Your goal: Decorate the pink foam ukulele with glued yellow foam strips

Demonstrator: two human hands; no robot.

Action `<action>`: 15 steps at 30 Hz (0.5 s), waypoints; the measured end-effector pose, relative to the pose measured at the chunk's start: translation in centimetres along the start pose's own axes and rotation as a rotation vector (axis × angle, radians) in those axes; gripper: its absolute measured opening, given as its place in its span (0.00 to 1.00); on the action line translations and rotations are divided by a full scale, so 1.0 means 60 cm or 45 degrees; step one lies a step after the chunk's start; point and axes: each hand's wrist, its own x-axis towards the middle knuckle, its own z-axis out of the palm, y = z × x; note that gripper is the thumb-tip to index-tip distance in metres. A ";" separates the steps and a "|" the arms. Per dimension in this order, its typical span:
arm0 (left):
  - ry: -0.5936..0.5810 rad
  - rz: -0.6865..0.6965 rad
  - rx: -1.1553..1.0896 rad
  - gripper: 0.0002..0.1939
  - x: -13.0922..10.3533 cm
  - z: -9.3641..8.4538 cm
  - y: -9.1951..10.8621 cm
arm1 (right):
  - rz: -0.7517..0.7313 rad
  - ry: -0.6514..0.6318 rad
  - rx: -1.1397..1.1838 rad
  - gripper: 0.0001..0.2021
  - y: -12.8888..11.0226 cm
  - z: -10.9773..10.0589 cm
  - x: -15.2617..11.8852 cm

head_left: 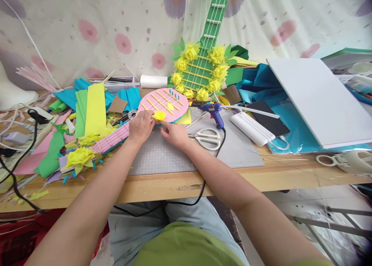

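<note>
Watching through the head camera; both hands at the workpiece. Pink guitar (pixel 143 101) lies on the near half of the bench, body partly over the cutting mat (pixel 162 157), neck slanting down to the left.

Left hand (pixel 142 127): fingers curled together, pinching the left edge of a yellow flower (pixel 159 115) at the body's near rim. Right hand (pixel 175 135): index stretched to the flower's underside, thumb apart from it. Whether the flower is already stuck down I can't tell; fingers hide the join.

Done, by my reading: body, neck, white strings and yellow sticks in place. Left: most of the body's rim is bare of flowers, so decoration looks barely begun.

Counts: one flower in hand, one large bloom (pixel 79 157) at the head end, about nine flowers on the green guitar (pixel 207 29) behind. One glue gun (pixel 213 110), one pair of scissors (pixel 198 136) on the mat.
</note>
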 end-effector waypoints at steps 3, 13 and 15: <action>-0.004 0.032 -0.006 0.10 -0.002 -0.001 -0.007 | 0.012 -0.008 0.007 0.20 0.001 -0.002 0.000; -0.077 -0.053 0.025 0.11 0.002 -0.012 0.009 | -0.010 0.047 0.066 0.19 0.013 0.004 0.000; -0.079 -0.082 0.044 0.12 0.000 -0.012 0.007 | -0.008 0.069 0.102 0.19 0.017 0.005 0.000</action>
